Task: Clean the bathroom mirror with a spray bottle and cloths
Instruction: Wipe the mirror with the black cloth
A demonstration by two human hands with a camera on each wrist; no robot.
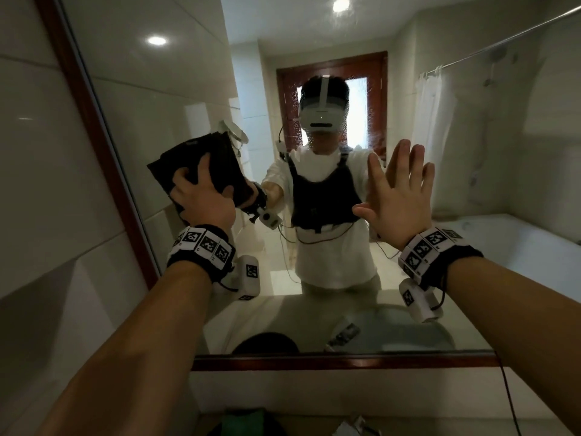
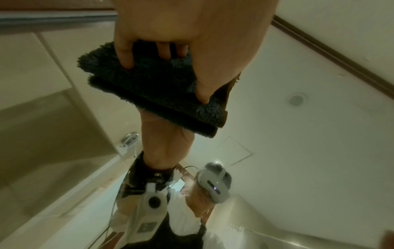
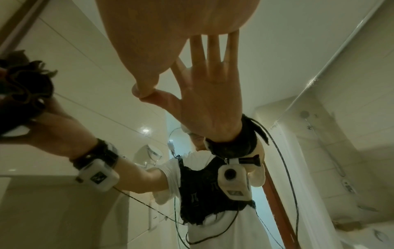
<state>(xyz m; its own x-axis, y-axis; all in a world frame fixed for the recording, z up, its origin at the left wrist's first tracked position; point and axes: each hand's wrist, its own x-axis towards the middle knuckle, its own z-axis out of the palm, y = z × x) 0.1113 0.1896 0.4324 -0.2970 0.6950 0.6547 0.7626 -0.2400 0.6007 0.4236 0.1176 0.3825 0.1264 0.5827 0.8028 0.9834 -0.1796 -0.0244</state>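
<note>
The bathroom mirror (image 1: 188, 89) fills the head view, and my own reflection faces me in it. My left hand (image 1: 204, 180) grips a folded dark fluffy cloth (image 1: 176, 162) and holds it against the glass at the left. In the left wrist view, the thumb and fingers of my left hand (image 2: 165, 80) curl over the cloth (image 2: 153, 94). My right hand (image 1: 386, 184) lies flat on the glass at the right with its fingers straight and spread, holding nothing. The right wrist view shows my right hand (image 3: 162, 50) meeting its own reflection. Fine droplets (image 1: 374, 127) speckle the glass above it. No spray bottle shows.
A dark wooden frame (image 1: 314, 361) borders the mirror below and at the left. A pale tiled wall (image 1: 37, 184) stands left of it. A green thing (image 1: 248, 420) lies cropped at the bottom edge. A black cable (image 1: 506, 388) hangs from my right wrist.
</note>
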